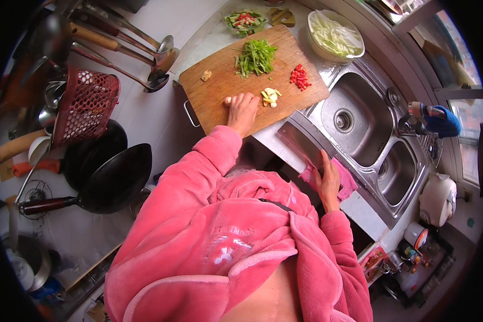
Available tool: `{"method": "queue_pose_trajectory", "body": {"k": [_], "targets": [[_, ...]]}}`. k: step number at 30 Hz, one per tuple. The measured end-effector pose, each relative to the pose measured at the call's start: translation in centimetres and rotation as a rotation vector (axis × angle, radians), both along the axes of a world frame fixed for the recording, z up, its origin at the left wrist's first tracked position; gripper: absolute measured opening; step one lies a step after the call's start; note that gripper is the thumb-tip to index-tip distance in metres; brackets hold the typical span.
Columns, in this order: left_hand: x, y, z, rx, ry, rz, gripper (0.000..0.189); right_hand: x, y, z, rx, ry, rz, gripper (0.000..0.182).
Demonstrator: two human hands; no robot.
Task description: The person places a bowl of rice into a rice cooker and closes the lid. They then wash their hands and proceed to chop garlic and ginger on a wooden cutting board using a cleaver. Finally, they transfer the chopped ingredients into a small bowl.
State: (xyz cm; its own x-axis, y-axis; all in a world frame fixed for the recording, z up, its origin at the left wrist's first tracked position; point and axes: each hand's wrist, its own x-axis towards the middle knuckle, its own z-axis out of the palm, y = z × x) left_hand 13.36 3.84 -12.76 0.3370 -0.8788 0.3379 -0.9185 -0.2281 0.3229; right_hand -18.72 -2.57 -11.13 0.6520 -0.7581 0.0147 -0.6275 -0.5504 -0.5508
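My left hand [242, 108] rests palm down on the wooden cutting board [209, 94], fingers bent. What looks like a pale garlic clove [228, 100] touches its fingers; the palm side is hidden. To its right lies a small pile of sliced garlic [270, 97]. Cut green vegetable strips [256, 58], chopped red chilies [300, 77] and a knob of ginger [206, 75] are farther up the board. My right hand [328, 181] grips a cleaver [300, 139] over the counter edge beside the sink, its handle mostly covered. Beneath that hand is a pink cloth [347, 179].
A two-basin steel sink [356, 149] with a faucet [408, 124] lies right. Behind the board stand a bowl of shredded cabbage [336, 36] and a glass bowl of cut vegetables [245, 22]. Black woks [114, 183], hanging ladles [157, 76] and a red perforated basket [84, 106] crowd the left.
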Motion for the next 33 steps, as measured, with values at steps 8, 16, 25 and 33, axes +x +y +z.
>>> {"method": "queue_pose_trajectory", "body": {"k": [8,16,25,33], "targets": [[-0.1,-0.5,-0.1,0.171,0.090,0.154,0.015,0.2,0.4,1.3,0.076,0.131,0.019,0.071],[-1.2,2.7,1.0,-0.235,0.340,0.289,0.014,0.0,0.0,1.3,0.062,0.197,0.108,0.072],[-6.8,22.5,-4.5,-0.581,1.309,0.984,0.015,-1.4,-1.4,0.6,0.117,-0.058,0.225,0.065],[-14.4,33.3,-15.6,-0.392,1.308,1.499,0.017,-0.6,-1.4,1.8,0.232,-0.022,0.079,0.065]]}}
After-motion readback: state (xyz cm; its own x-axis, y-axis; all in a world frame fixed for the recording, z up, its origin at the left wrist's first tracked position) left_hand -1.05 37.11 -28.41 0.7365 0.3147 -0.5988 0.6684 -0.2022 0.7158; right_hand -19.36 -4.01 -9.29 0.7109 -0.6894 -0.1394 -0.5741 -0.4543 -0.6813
